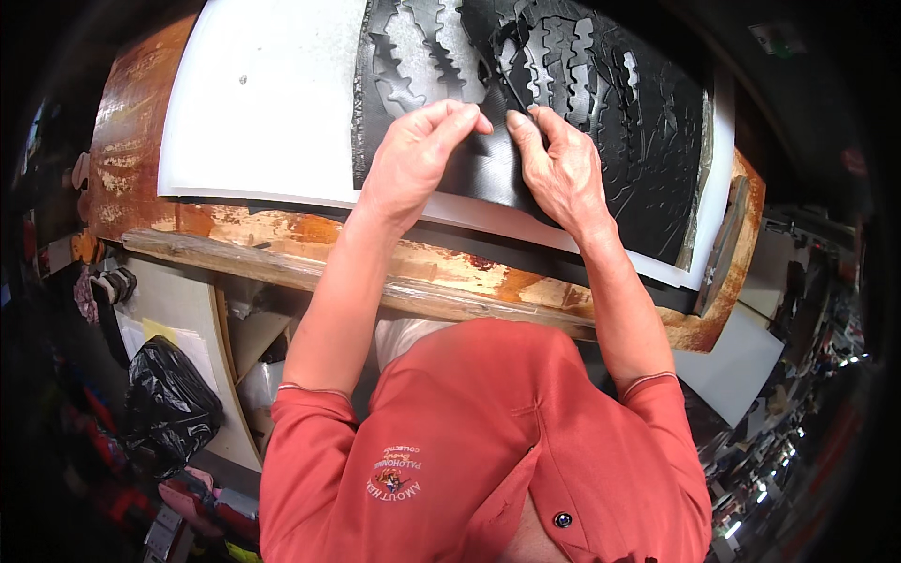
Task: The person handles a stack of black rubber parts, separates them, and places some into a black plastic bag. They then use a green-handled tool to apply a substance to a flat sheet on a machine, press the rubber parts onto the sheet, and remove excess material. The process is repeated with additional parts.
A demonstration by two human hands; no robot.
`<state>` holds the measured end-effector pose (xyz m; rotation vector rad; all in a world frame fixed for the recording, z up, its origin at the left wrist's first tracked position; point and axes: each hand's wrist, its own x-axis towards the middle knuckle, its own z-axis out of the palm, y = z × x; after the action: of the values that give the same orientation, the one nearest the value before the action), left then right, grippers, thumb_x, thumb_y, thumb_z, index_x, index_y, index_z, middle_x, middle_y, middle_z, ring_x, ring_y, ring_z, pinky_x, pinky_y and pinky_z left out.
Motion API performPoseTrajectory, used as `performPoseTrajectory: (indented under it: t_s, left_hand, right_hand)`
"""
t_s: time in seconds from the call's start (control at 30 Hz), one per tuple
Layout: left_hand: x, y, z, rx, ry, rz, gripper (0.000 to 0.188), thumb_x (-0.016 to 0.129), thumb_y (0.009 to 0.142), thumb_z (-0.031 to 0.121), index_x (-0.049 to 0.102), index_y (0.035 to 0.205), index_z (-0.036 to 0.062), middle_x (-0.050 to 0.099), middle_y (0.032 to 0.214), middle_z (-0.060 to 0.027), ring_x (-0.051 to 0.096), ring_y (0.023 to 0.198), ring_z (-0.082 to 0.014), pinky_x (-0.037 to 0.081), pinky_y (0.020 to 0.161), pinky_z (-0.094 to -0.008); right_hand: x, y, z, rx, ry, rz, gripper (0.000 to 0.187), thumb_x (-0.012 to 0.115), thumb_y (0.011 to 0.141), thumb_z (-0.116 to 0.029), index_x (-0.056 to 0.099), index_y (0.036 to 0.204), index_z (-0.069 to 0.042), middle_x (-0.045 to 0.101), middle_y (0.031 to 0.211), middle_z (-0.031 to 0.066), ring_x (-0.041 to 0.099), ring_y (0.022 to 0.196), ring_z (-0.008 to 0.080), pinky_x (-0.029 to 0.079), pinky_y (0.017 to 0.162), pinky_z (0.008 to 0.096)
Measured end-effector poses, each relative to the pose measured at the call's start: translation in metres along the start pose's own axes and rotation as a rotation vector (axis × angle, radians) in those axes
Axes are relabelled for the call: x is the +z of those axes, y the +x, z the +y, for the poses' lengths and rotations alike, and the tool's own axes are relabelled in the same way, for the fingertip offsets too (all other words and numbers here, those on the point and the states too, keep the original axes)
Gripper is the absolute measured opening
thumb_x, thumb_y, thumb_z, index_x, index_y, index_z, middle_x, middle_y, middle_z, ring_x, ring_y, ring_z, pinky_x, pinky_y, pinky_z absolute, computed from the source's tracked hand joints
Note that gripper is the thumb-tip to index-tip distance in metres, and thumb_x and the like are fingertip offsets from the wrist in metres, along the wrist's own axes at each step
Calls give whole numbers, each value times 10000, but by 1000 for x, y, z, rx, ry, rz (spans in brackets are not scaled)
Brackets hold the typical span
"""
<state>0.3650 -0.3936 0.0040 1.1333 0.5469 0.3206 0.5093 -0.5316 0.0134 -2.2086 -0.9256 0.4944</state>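
Observation:
A black leather-like sheet with a textured surface lies ahead of me, with rows of toothed, wavy-edged openings cut through it. My left hand is closed in a pinch over the sheet, thumb against the index finger; whatever sits between the fingertips is too small to make out. Just to its right, my right hand grips the black sheet between thumb and curled fingers. Beyond the fingertips, loose cut strips of the black material are bunched and raised. The right hand hides part of the sheet.
Under the sheet is a white board, on a worn wooden table. A wooden batten runs along the near edge, and a shorter wooden piece stands at the right. A black plastic bag hangs below left.

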Motion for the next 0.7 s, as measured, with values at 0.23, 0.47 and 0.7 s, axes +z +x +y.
performPoseTrajectory:
  t_s: [0.23,0.47,0.7]
  left_hand:
    - [-3,-16,10,14,199,45,268,673,1068,281,765,1104,32,645,931,66,511,874,-18,417,815,-219]
    - [-9,2,-8,78,-300,-107,239,619,1104,244,752,1119,46,710,1089,-3,603,1071,-76,438,990,-247]
    - [0,1,-8,76,-109,-34,273,599,1115,258,759,1081,39,721,1110,-37,621,1066,-74,449,991,-258]
  right_hand:
    - [7,-1,7,-44,12,29,249,621,1038,-278,688,995,-42,707,807,248,697,829,481,552,714,526]
    - [5,-6,2,-305,-115,64,171,640,1014,-198,660,1051,-33,599,734,188,663,727,439,545,651,502]
    - [-12,3,-5,95,160,-164,435,692,1040,-383,707,1146,39,721,870,63,623,801,142,525,759,332]
